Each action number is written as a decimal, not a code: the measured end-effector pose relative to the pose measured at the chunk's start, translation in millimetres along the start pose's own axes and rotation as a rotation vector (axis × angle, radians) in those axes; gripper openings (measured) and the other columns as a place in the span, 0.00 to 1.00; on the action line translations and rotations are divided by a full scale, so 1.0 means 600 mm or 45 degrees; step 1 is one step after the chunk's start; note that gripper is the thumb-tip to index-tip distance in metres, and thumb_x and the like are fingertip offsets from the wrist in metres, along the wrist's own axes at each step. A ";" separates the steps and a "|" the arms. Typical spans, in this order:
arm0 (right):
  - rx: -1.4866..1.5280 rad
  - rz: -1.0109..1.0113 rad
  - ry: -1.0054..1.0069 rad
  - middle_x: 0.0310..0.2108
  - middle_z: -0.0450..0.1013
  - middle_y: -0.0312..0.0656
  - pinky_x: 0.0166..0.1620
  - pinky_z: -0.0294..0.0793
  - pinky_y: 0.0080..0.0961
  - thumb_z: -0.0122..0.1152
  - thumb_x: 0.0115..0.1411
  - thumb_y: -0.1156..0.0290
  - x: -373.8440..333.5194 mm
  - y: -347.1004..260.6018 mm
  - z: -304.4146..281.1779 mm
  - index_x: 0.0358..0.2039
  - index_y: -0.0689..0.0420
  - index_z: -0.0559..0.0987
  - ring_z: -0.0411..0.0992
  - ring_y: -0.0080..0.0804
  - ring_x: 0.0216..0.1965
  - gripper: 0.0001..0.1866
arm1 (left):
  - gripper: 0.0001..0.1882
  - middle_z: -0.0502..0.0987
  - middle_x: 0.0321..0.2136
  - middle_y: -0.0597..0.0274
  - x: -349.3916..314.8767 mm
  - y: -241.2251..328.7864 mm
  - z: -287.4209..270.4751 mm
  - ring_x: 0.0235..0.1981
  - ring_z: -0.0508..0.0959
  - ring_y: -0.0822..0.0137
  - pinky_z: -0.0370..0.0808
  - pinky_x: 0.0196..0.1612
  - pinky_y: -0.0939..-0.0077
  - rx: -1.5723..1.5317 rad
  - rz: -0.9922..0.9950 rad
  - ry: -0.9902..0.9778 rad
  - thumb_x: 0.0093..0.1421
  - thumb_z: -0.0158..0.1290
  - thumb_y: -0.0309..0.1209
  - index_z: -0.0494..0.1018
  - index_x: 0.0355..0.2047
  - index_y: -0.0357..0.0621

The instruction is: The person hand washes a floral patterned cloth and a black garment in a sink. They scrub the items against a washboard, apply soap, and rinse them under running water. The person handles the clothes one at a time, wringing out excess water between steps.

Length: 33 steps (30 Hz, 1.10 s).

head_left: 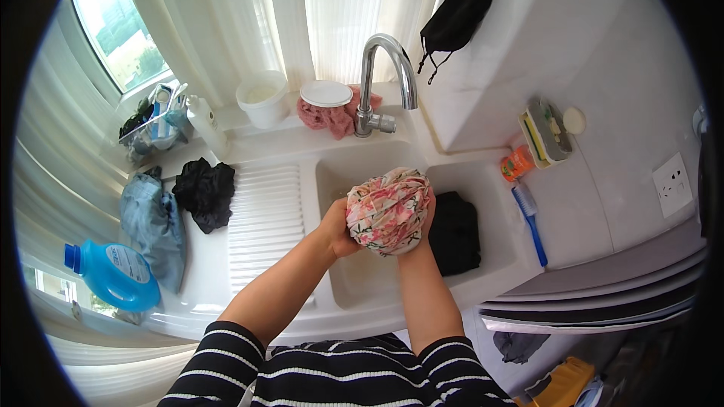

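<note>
Between my two hands is a bunched-up floral cloth [388,211], cream with pink flowers and dark leaves, gathered into a ball above the sink [332,286]. My left hand [339,229] grips its left side, fingers partly hidden beneath. On the other side my right hand [428,218] holds it, mostly covered by the fabric. Folded black cloth [457,235] lies in the right-hand basin, close to my right hand. Behind the cloth rises a chrome faucet [388,49]; whether water runs cannot be seen.
Left of the ribbed washboard [265,218] lie black fabric [205,192], blue-grey denim [153,218] and a blue detergent bottle [121,275]. A white tub [263,99] and pink cloth [332,117] sit behind. At right are a blue brush [531,226] and a sponge holder [546,136].
</note>
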State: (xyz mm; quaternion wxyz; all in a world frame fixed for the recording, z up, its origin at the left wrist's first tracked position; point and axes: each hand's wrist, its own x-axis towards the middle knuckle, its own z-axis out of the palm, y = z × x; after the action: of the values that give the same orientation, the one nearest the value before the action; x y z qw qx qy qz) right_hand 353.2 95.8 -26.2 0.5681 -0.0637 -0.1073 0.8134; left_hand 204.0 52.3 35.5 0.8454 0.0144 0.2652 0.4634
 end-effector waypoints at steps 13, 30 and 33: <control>-0.375 -0.161 0.350 0.39 0.76 0.40 0.46 0.75 0.33 0.58 0.56 0.63 0.034 0.020 -0.007 0.42 0.55 0.76 0.74 0.35 0.40 0.15 | 0.23 0.68 0.57 0.52 0.022 -0.024 -0.078 0.54 0.73 0.51 0.73 0.54 0.45 -0.201 0.144 0.137 0.64 0.47 0.39 0.66 0.58 0.48; -0.403 0.530 0.540 0.38 0.72 0.39 0.44 0.78 0.36 0.48 0.68 0.54 0.073 -0.011 -0.041 0.45 0.48 0.70 0.75 0.36 0.39 0.13 | 0.38 0.70 0.49 0.48 0.019 -0.028 -0.060 0.53 0.64 0.38 0.72 0.51 0.50 2.431 1.574 0.170 0.38 0.63 0.18 0.73 0.52 0.62; -0.466 0.618 0.465 0.36 0.73 0.39 0.41 0.79 0.35 0.49 0.67 0.54 0.085 -0.016 -0.076 0.43 0.51 0.71 0.75 0.35 0.38 0.14 | 0.36 0.66 0.49 0.44 0.022 -0.029 -0.066 0.52 0.65 0.38 0.72 0.50 0.51 2.591 1.593 0.053 0.37 0.64 0.20 0.75 0.49 0.66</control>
State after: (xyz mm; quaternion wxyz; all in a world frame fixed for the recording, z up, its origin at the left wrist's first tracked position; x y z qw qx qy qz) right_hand 354.6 151.7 -66.8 0.3474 -0.3325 -0.1296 0.8671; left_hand 204.9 44.0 -9.1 0.0694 0.7967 0.4712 0.3721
